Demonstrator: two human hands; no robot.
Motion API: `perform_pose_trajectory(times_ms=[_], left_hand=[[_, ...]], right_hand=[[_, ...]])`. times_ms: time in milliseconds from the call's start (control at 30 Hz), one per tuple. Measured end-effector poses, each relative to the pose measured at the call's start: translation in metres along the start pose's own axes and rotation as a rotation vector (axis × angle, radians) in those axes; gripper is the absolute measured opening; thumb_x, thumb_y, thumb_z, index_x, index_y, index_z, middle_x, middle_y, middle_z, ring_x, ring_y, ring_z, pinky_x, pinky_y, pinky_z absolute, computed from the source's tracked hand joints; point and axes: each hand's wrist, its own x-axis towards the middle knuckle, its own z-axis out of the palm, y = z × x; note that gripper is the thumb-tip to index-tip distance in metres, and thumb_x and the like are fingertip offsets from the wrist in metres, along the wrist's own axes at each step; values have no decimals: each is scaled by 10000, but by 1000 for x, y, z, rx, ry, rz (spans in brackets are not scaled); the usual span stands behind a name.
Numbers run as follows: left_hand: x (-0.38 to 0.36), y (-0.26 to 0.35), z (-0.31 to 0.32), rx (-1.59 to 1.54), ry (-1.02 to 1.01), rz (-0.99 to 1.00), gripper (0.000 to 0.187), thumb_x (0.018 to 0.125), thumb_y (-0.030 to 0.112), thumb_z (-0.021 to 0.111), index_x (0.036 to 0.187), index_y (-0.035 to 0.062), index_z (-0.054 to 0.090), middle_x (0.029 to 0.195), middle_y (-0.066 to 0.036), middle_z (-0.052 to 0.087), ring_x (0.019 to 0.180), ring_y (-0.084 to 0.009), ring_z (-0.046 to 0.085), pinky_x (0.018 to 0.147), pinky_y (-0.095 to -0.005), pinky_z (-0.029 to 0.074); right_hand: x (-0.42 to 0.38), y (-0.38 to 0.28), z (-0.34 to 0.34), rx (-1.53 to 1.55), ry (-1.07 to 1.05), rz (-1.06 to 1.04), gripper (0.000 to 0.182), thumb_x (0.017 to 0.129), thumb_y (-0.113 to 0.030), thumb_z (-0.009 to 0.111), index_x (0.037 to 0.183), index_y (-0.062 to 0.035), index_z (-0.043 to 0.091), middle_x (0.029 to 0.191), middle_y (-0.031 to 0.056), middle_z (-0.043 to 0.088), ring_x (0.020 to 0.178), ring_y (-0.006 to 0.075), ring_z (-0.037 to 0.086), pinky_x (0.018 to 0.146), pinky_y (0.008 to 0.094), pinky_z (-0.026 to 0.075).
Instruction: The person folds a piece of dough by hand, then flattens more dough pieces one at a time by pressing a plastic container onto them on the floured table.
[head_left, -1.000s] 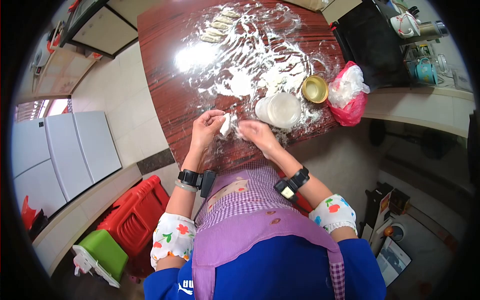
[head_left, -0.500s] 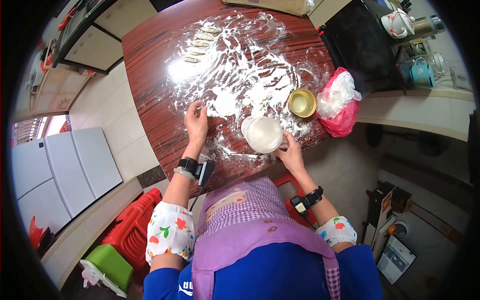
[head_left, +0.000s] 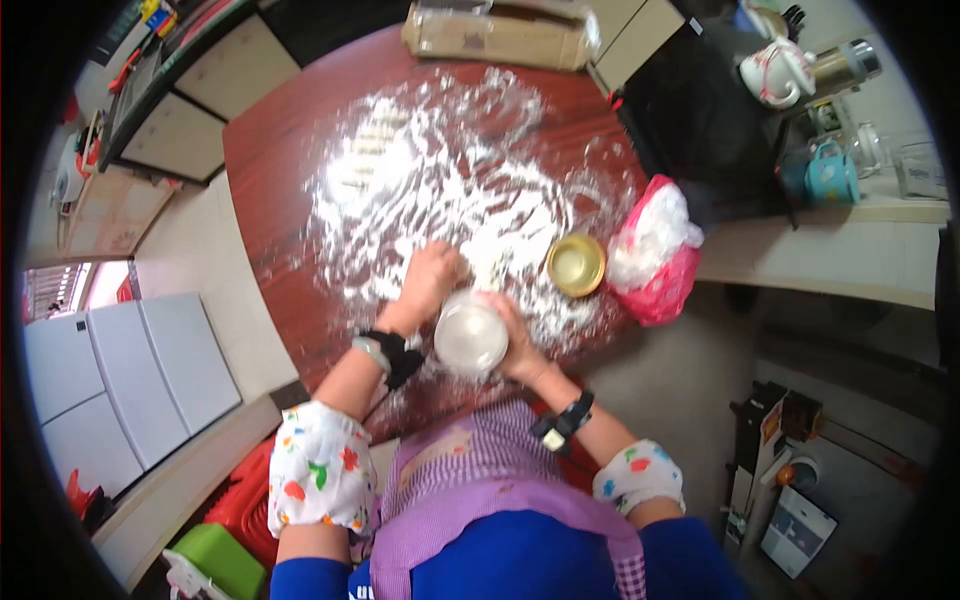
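Two bare hands, mine, are close together over a dark red counter [head_left: 262, 205] streaked with white flour [head_left: 450, 185]. My right hand [head_left: 514, 340] curves around the side of a clear, round jar [head_left: 470, 336]. My left hand [head_left: 431, 279] is curled just beside it; whether it pinches anything, I cannot tell. To the jar's right, a gold-coloured tin [head_left: 576, 265] sits near a pink bag [head_left: 668, 285].

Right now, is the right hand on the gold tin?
No, the right hand is on the clear jar, apart from the gold tin.
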Motion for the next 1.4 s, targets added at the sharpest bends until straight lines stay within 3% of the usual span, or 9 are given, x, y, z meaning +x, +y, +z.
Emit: perform_pose_trajectory(times_ms=[67, 133, 200, 467, 700, 933, 1100, 1200, 1400], left_hand=[[-6, -2, 12, 23, -41, -10, 116, 717, 127, 691, 738, 50, 607, 791, -157, 599, 795, -358, 569, 705, -461, 465], [-3, 12, -6, -90, -12, 23, 123, 759, 137, 659, 786, 31, 601, 779, -189, 620, 810, -368, 587, 719, -477, 465], [-7, 7, 8, -64, -3, -70, 102, 813, 107, 607, 859, 18, 587, 739, -212, 611, 759, -397, 594, 703, -499, 469], [-34, 53, 24, -233, -86, 58, 67, 827, 99, 601, 817, 42, 636, 811, -145, 640, 852, -365, 606, 731, -458, 483], [-54, 57, 77, -143, -109, 328, 339, 855, 78, 560, 1192, 44, 557, 1294, -174, 572, 1260, -366, 505, 1064, -462, 394], [-123, 52, 6, -284, -82, 79, 474, 912, 88, 475, 1383, 32, 478, 1448, -218, 445, 1374, -382, 379, 1173, -439, 273], [-151, 54, -13, -129, 244, -32, 165, 847, 40, 633, 1011, 27, 651, 1006, -170, 642, 939, -380, 610, 828, -458, 486], [-155, 60, -3, -418, 270, -454, 118, 847, 81, 687, 939, 14, 655, 889, -147, 646, 818, -331, 622, 735, -414, 490], [-146, 67, 23, -259, 264, -442, 117, 850, 120, 703, 906, 26, 659, 818, -134, 628, 779, -312, 618, 694, -383, 487]], right_hand=[[-8, 8, 10, 47, 17, 3, 1120, 516, -249, 941, 1437, -56, 334, 1381, 164, 461, 1262, 371, 455, 1065, 455, 387], [-2, -6, -4, 261, -147, 423, 1113, 573, -340, 940, 1443, -32, 318, 1416, 169, 434, 1324, 314, 423, 1114, 444, 343], [10, -18, -21, 408, -119, 526, 1073, 613, -292, 925, 1450, -34, 305, 1394, 146, 481, 1325, 244, 444, 1111, 394, 356], [-5, -33, -83, 198, 189, 422, 838, 657, -208, 904, 1315, 6, 430, 1222, 133, 592, 1130, 225, 585, 978, 369, 472], [-22, -42, -98, 37, 260, 518, 1043, 594, -267, 924, 1409, 7, 335, 1321, 175, 513, 1224, 273, 520, 1044, 416, 420], [-10, -63, -94, 26, 284, 505, 1022, 605, -267, 869, 1414, 15, 311, 1373, 183, 464, 1278, 296, 469, 1079, 452, 380], [-17, -45, -87, -1, 240, 413, 922, 627, -223, 881, 1360, 33, 384, 1288, 168, 520, 1186, 258, 530, 1019, 400, 432], [-11, -46, -85, 61, 238, 385, 912, 636, -214, 876, 1362, 34, 384, 1287, 163, 520, 1179, 252, 530, 1018, 391, 425], [-14, -49, -79, 31, 197, 428, 879, 653, -177, 861, 1359, 37, 384, 1281, 161, 519, 1164, 245, 531, 1017, 378, 418]])
